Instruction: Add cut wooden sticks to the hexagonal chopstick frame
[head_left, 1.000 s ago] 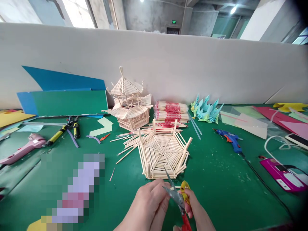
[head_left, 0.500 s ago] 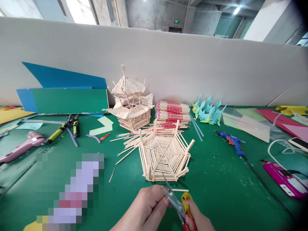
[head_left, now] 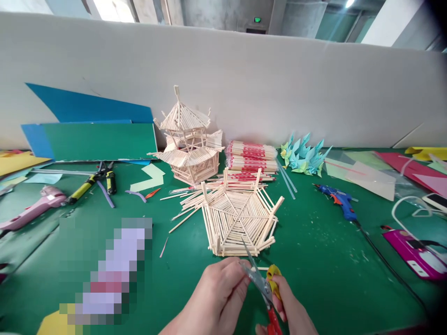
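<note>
Left hand (head_left: 225, 291): in front of the stick base, palm down, fingers bent and drawn together at the scissor blades; whether a stick end is pinched there, cannot tell.
Right hand (head_left: 284, 300): front-right of the base, gripping the scissors (head_left: 266, 289) by yellow-and-red handles, blades parted and pointing toward the base.
Stick base (head_left: 240, 218): pale wood, six-sided, sticks laid in wedges between spokes; short posts at the corners — the near edge just beyond the left fingertips.
Short stick (head_left: 261, 268): just in front of the base, partly hidden behind the scissors.
Loose sticks (head_left: 188, 215): fanned out, left of and behind the base, crowding its far edge.
Pagoda model (head_left: 188, 153): behind-left of the base, tiered, slatted roofs.
Stick bundles (head_left: 249, 156): behind the base, plastic-wrapped, red-marked.
Folded paper piece (head_left: 303, 156): behind-right of the base, spiky, turquoise and yellow-green.
Blue glue gun (head_left: 338, 200): right of the base, cord trailing nearer.
</note>
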Demonstrator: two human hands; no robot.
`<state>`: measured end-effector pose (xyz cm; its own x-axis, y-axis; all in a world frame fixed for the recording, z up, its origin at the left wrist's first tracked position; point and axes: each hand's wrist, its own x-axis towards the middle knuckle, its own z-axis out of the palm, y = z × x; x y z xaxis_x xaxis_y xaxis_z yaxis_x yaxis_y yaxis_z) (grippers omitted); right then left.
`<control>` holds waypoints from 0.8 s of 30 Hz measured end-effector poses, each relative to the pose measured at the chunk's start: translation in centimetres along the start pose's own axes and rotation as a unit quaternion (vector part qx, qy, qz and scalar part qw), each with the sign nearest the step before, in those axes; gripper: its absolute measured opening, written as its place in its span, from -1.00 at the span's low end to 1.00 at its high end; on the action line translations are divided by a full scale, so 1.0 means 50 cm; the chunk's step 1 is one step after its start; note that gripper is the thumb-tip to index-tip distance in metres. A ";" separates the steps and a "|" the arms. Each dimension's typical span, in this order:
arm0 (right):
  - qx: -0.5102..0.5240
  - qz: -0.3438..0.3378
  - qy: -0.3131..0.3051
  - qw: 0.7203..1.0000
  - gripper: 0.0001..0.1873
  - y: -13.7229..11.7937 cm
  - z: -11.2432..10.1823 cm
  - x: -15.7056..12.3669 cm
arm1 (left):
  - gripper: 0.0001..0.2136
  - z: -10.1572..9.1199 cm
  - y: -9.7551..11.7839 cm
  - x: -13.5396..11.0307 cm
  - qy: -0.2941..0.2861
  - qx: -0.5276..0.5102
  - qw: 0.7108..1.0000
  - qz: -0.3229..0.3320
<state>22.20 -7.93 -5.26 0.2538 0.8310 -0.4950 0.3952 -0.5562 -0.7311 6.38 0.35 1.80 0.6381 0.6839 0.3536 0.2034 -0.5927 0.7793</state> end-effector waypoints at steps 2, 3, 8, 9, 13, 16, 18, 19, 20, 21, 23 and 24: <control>0.006 0.009 -0.015 1.000 -0.67 0.004 -0.003 -0.001 | -0.80 -0.009 0.011 0.005 -0.012 -0.002 1.000 -0.019; 0.012 0.016 -0.021 1.000 -0.69 0.004 -0.004 -0.001 | -0.79 -0.011 0.014 0.006 -0.017 -0.001 1.000 -0.025; 0.037 0.067 -0.051 0.996 -0.75 0.002 -0.008 0.006 | -0.79 -0.004 0.007 -0.001 0.005 -0.005 1.000 -0.003; 0.037 0.077 -0.060 0.995 -0.69 0.001 -0.009 0.007 | -0.80 -0.002 0.005 -0.003 0.016 0.000 1.000 0.005; 0.017 0.066 -0.065 0.996 -0.71 -0.002 -0.013 0.006 | -0.83 0.009 -0.001 -0.005 0.035 0.070 0.997 0.021; -0.004 0.049 -0.042 0.998 -0.73 -0.006 -0.013 0.001 | -0.85 0.020 -0.010 -0.008 0.048 0.141 0.987 0.059; -0.007 0.052 -0.028 0.998 -0.68 -0.007 -0.011 -0.002 | -0.85 0.029 -0.019 -0.012 0.077 0.174 0.977 0.099; -0.005 0.055 -0.023 0.998 -0.66 -0.007 -0.009 -0.003 | -0.84 0.033 -0.023 -0.014 0.091 0.187 0.971 0.114; -0.002 0.057 -0.021 0.998 -0.64 -0.007 -0.008 -0.003 | -0.85 0.037 -0.026 -0.015 0.099 0.199 0.967 0.123; 0.003 0.059 -0.021 0.998 -0.63 -0.007 -0.006 -0.003 | -0.85 0.039 -0.028 -0.016 0.103 0.207 0.964 0.131; 0.015 0.065 -0.026 0.997 -0.68 -0.008 -0.004 -0.002 | -0.85 0.040 -0.029 -0.017 0.105 0.218 0.960 0.143; 0.022 0.070 -0.031 0.997 -0.71 -0.009 -0.004 -0.001 | -0.85 0.040 -0.028 -0.017 0.105 0.220 0.959 0.146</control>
<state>22.19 -7.72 -4.80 0.2482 0.7438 -0.6206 0.3195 -0.6677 -0.6724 7.02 -0.24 -0.62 0.5608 0.5045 0.6565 0.3617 -0.8626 0.3538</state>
